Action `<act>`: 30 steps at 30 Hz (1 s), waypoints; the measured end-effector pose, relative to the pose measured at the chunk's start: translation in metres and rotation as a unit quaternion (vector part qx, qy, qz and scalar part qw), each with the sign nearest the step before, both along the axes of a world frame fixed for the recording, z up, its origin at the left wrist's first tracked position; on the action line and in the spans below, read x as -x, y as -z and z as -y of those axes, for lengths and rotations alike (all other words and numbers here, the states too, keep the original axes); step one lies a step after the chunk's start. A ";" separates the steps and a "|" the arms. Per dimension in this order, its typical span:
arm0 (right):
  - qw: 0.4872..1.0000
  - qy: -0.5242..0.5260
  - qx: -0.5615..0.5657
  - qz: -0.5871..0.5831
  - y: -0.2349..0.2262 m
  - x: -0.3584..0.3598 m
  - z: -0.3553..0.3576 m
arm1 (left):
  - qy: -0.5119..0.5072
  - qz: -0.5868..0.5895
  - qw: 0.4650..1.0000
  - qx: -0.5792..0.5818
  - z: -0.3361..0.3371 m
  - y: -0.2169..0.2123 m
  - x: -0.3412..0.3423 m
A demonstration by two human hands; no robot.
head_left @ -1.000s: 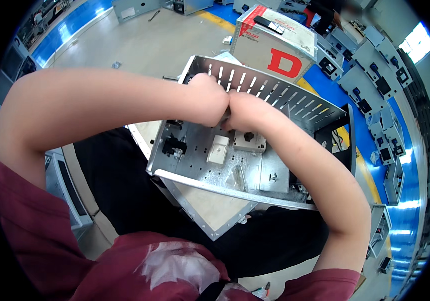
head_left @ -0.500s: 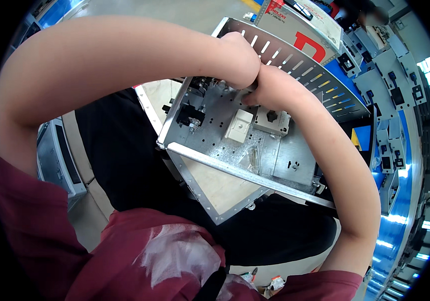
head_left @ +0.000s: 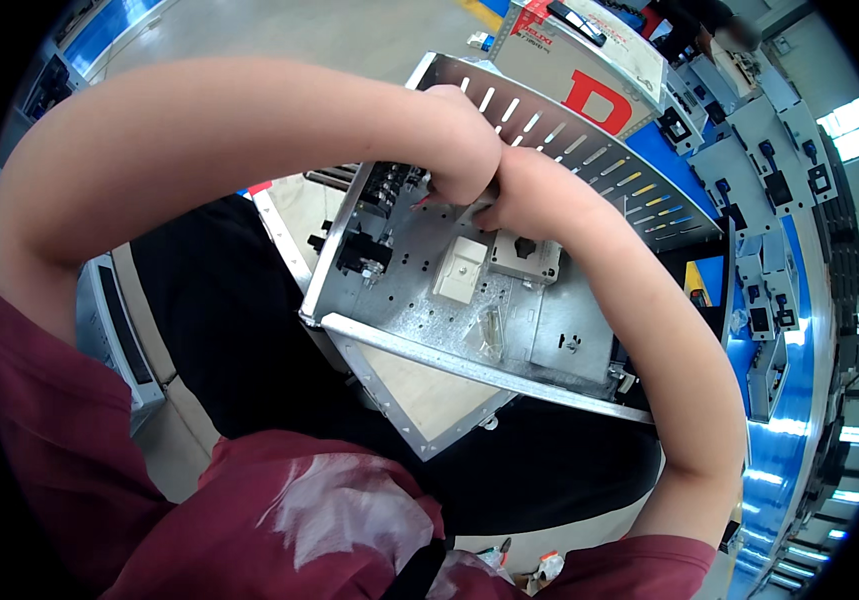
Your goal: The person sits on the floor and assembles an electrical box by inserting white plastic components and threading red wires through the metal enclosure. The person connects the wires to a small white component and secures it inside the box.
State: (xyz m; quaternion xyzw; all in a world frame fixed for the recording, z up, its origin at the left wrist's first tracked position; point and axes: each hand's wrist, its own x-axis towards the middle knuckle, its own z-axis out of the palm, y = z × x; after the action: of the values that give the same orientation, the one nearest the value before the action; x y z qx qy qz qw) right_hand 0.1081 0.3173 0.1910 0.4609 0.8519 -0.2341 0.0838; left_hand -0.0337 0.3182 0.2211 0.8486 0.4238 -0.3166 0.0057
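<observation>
An open metal chassis [head_left: 419, 300] with a slotted far wall sits before me over my lap. My left hand [head_left: 461, 140] reaches inside by the far wall, its fingers curled and mostly hidden. Against it, my right hand [head_left: 539, 195] is closed, fingers bent down; what the two grip between them is hidden. Just below my right hand is a beige block with a dark round opening [head_left: 526, 256]. Beside that block lies a white plastic part [head_left: 460, 270]. A small clear plastic bag [head_left: 490, 333] rests on the chassis floor. Black fittings [head_left: 362, 254] line the left side.
A cardboard box [head_left: 589, 65] with red print stands beyond the chassis, a black device on top. A pale framed panel [head_left: 429, 400] lies under the chassis. More metal housings [head_left: 774, 185] line a blue surface at right. Another person is at the far upper right.
The whole view has shifted, so the chassis sits slightly lower and farther left. Both hands stay together by the far wall; a little more of the left fingers now shows.
</observation>
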 end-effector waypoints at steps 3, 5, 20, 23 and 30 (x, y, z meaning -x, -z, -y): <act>1.000 0.000 -0.013 -0.012 0.004 -0.001 0.001 | -0.030 0.007 0.999 0.020 -0.001 -0.002 -0.002; 1.000 -0.005 -0.006 -0.023 0.000 0.000 0.002 | -0.030 0.027 0.999 0.019 0.001 -0.002 0.001; 0.999 0.031 -0.007 0.002 -0.004 0.000 0.005 | 0.000 0.043 0.999 -0.016 0.000 0.003 0.001; 0.999 0.033 -0.012 0.003 -0.004 0.003 0.006 | 0.011 0.048 0.998 -0.037 0.002 0.007 0.004; 1.000 0.011 -0.027 -0.012 0.006 -0.002 -0.002 | 0.026 0.013 0.999 -0.037 0.004 0.006 0.000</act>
State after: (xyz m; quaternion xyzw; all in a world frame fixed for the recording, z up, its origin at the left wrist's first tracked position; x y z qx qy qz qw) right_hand 0.1102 0.3189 0.1853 0.4695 0.8538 -0.2175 0.0585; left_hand -0.0341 0.3143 0.2155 0.8632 0.4127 -0.2893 -0.0287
